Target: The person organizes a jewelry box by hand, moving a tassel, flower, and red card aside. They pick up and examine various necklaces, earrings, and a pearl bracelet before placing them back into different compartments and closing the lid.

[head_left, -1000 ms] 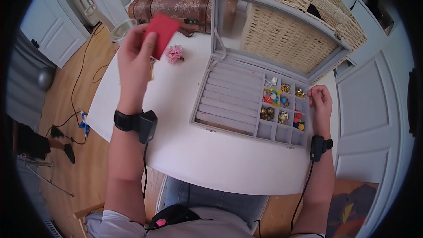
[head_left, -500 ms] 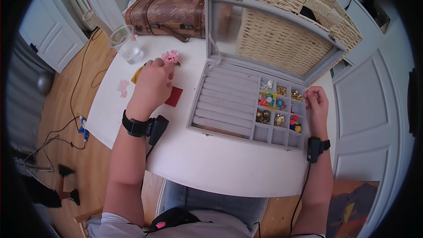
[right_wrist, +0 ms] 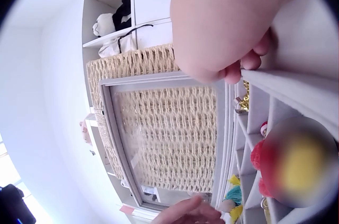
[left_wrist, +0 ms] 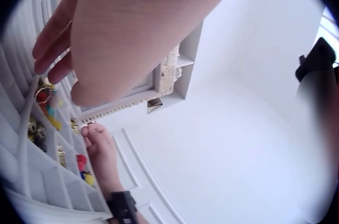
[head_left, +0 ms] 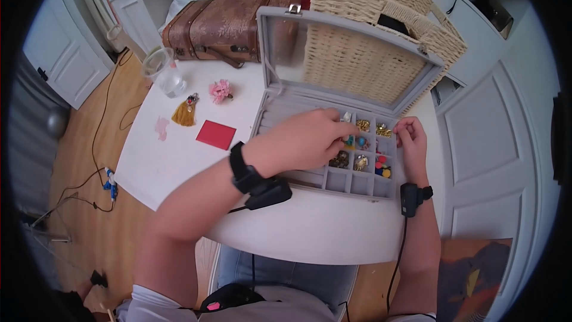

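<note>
My left hand (head_left: 307, 140) reaches over the open grey jewelry box (head_left: 286, 180). In the left wrist view its loosely bent fingers (left_wrist: 50, 49) hang just above a compartment of colorful earrings (left_wrist: 52, 115), with a small hoop near the fingertips. My right hand (head_left: 412, 143) grips the box's right rim with curled fingers; its thumb is hidden in the right wrist view. Gold jewelry (head_left: 383, 130), bronze-colored pieces (head_left: 341, 160) and red, blue and yellow pompoms (head_left: 383, 167) fill other compartments. Ring rolls line the left side, partly covered by my left forearm.
On the white table's left lie a red square (head_left: 216, 135), a mustard tassel earring (head_left: 185, 112) and a pink flower piece (head_left: 220, 90). A clear plastic cup (head_left: 170, 77) stands behind them. A brown trunk (head_left: 214, 27) and a wicker basket (head_left: 381, 12) are behind the box's raised glass lid (head_left: 351, 65).
My left hand has laid the red square on the table, then moved right from beside the flower piece to over the compartments. My right hand has stayed at the box's right edge.
</note>
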### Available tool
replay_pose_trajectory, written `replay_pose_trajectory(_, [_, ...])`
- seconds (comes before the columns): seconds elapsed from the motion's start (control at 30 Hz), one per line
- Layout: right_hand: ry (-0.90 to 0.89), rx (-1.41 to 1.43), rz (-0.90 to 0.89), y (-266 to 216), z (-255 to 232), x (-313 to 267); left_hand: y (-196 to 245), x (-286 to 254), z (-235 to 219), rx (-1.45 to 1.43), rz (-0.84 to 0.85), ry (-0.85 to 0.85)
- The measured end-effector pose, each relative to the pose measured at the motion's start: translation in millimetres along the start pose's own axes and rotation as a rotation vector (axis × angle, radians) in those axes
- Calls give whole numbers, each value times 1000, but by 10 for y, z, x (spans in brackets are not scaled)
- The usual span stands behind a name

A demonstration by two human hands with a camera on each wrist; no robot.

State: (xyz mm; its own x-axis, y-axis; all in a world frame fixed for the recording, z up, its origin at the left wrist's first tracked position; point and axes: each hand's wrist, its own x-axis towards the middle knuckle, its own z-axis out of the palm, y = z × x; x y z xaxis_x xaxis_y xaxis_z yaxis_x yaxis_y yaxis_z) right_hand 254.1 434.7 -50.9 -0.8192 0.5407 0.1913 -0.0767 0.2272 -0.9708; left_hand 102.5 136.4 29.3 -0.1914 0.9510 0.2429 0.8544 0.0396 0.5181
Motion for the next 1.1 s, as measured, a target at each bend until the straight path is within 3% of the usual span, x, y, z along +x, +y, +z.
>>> replay_pose_trajectory(0.07, [-5,-16,-16,34,-19,-25,-214,83,297,166,41,72])
replay_pose_trajectory(0.1, [-13,-32,-22,36,-29,-2,-309,88,430,101,129,191])
replay_pose_trajectory(0.2, [-11,-64,-3,55,-43,19,-403,145,414,-49,52,156])
replay_pose_trajectory(0.27, [-16,-51,22,-2,-16,-13,-327,96,279,-110,20,199])
replay_pose_trajectory(0.37, [-7,-24,26,-33,19,-29,-277,23,-115,-219,-90,52])
replay_pose_trajectory(0.5, [-5,-35,-15,0,-9,-4,-177,-351,-944,-45,-12,58])
replay_pose_trajectory(0.6, [-4,-53,-22,-19,-2,-10,-67,-681,-1375,-130,-177,70])
replay_pose_trajectory(0.67, [-19,-52,-30,-33,19,-3,-101,-819,-1498,59,-314,146])
replay_pose_trajectory(0.73, [-9,-73,-12,-40,8,2,-301,-911,-1446,99,-328,188])
replay_pose_trajectory(0.87, [5,-60,-20,-1,-8,-1,-519,-907,-1333,82,-500,43])
replay_pose_trajectory(0.93, [1,-73,-40,9,8,8,-513,-790,-1284,150,-657,-114])
replay_pose_trajectory(0.97, [-8,-83,-52,3,-10,-10,-506,-696,-1211,139,-631,-121])
replay_pose_trajectory(1.07, [-7,-78,-41,-19,2,-8,-427,-479,-873,65,-200,138])
replay_pose_trajectory(1.1, [-13,-71,-36,-16,1,-5,-359,-362,-698,15,-122,127])
